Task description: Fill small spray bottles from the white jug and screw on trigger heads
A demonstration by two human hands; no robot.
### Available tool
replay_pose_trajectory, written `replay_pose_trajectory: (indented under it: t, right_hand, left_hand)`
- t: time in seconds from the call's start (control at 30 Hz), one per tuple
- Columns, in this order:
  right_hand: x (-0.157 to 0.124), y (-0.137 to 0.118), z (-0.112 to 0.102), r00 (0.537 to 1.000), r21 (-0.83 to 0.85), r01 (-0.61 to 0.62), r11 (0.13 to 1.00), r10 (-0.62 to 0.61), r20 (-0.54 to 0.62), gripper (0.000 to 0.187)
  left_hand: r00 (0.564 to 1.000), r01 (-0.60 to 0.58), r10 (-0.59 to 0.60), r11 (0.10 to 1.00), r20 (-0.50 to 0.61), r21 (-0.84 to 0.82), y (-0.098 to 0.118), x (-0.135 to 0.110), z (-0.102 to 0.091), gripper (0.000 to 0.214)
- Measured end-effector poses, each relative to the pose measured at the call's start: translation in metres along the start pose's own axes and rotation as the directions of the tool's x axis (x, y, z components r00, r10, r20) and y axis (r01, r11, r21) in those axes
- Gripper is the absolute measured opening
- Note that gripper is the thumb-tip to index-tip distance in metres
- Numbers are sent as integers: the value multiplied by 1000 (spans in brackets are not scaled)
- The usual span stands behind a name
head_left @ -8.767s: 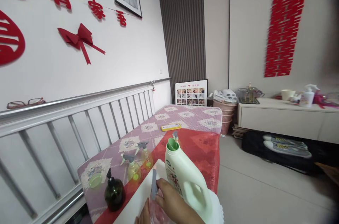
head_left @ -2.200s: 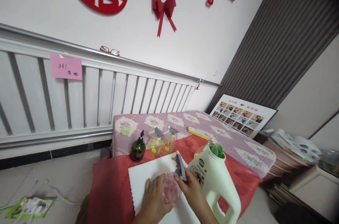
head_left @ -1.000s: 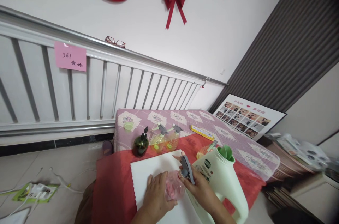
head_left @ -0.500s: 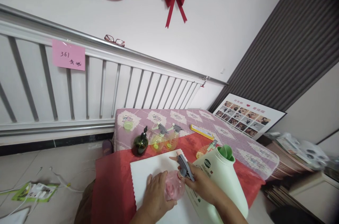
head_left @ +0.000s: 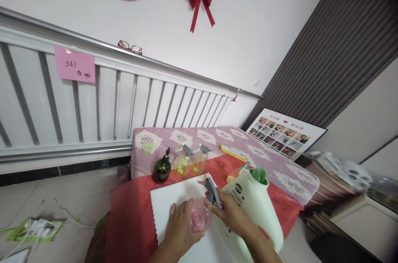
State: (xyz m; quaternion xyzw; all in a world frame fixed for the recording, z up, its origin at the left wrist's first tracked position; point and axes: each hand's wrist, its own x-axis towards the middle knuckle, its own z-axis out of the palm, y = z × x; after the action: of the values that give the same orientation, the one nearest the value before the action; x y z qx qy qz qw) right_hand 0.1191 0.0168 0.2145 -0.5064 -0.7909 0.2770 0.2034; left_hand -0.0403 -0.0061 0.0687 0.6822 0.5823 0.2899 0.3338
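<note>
A pink transparent spray bottle (head_left: 201,215) is held over the white board (head_left: 168,201). My left hand (head_left: 180,225) is closed round the left side of its body. My right hand (head_left: 226,209) grips the grey trigger sprayer head (head_left: 212,191) at the neck, fingers wrapped at its right side. Close by on the right stands a large pale green jug (head_left: 264,213), partly behind my right forearm, with a green piece (head_left: 261,175) sitting in its mouth.
Behind the board stand a dark green pump bottle (head_left: 162,168) and two yellowish spray bottles (head_left: 183,167). An orange-tinted sprayer bottle (head_left: 234,175) lies partly hidden behind the jug. A yellow box (head_left: 233,153) and a small green dish (head_left: 148,147) rest on the patterned cloth (head_left: 217,136).
The whole view has shifted slightly, so everything sits a little further left. Both hands keep their hold on the spray bottle and its head, with hardly any other movement.
</note>
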Motion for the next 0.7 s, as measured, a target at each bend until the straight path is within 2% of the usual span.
replay_pose_trajectory:
  t: [0.13, 0.4, 0.57, 0.63, 0.7]
  right_hand:
    - [-2, -4, 7, 998, -9, -29, 1000, 28, -56, 19]
    - [-3, -15, -2, 1000, 9, -10, 1000, 11, -17, 23]
    - [-3, -8, -2, 999, 71, 10, 997, -8, -39, 43]
    - [-3, -2, 2, 997, 97, 0, 995, 8, -82, 38]
    - [-3, 5, 10, 989, 131, -15, 991, 34, -141, 26]
  left_hand:
    - [1000, 15, -15, 1000, 16, 25, 4, -1, -3, 90]
    - [999, 48, -48, 998, 13, 30, 15, -2, -10, 92]
    - [996, 62, -66, 995, -55, -74, 32, 1, -13, 85]
    - [995, 16, -31, 988, -93, -155, 40, 3, -13, 80]
    - [992, -40, 11, 970, -125, -240, 45, 7, -13, 65]
